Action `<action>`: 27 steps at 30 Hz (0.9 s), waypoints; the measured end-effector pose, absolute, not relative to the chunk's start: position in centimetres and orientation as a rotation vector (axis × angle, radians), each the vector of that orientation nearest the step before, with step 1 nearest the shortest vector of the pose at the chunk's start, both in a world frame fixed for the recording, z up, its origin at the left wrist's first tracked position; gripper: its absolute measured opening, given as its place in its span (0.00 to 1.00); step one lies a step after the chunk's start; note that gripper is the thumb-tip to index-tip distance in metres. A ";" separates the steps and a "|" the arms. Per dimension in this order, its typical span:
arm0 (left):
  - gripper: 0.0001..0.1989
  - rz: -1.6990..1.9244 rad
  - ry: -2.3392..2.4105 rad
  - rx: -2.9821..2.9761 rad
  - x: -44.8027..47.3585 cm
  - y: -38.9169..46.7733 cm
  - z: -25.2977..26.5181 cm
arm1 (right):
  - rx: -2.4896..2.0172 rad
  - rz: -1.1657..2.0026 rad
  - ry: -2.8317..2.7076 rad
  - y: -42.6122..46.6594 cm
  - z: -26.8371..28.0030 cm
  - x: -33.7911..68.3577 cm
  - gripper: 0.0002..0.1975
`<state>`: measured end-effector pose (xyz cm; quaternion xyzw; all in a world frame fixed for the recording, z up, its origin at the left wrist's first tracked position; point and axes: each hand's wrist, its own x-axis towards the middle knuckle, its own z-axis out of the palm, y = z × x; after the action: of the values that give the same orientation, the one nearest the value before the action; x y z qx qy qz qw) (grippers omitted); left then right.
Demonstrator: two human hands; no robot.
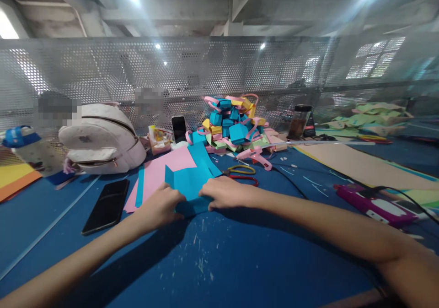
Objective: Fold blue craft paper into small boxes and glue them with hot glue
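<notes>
A partly folded sheet of blue paper (pixel 188 183) lies in front of me, its near edge bent up between my hands. My left hand (pixel 165 202) grips the left end of that edge with curled fingers. Opposite it, my right hand (pixel 222 192) pinches the right end. Beneath and behind the folded sheet are pink paper (pixel 154 173) and another piece of blue paper (pixel 202 157). Just beyond my right hand rest scissors with yellow handles (pixel 242 169) and a red-handled pair (pixel 252 180), partly hidden by my wrist.
A heap of small paper baskets (pixel 236 132) stands at the back, with a pink glue gun (pixel 255 156) before it. To the left are a black phone (pixel 106 206), a white backpack (pixel 103 138) and a bottle (pixel 37 154). A purple power strip (pixel 375 203) lies right, its cable trailing.
</notes>
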<state>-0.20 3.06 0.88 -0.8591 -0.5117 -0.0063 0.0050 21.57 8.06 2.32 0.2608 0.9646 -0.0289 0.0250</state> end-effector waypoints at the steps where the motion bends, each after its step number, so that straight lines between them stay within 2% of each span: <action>1: 0.13 -0.012 -1.603 -2.694 -0.2 3.1 1.0 | 0.809 -0.090 2.985 8.0 2.3 21.6 0.14; 8: 0.15 -0.004 -1.624 -2.703 0.0 3.1 1.4 | 0.850 -0.099 2.987 7.6 2.8 21.4 0.18; 16: 0.16 -0.017 -1.604 -2.774 0.4 3.6 0.9 | 0.845 -0.147 2.974 6.9 2.8 19.9 0.14; 27: 0.14 -0.087 -1.663 -2.721 0.0 4.1 -0.3 | 0.833 -0.170 2.993 8.0 1.7 20.0 0.14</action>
<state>-0.02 4.06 -0.32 -0.8526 -0.5212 -0.0273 -0.0242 19.96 8.03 1.74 0.2678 0.9618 -0.0547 0.0152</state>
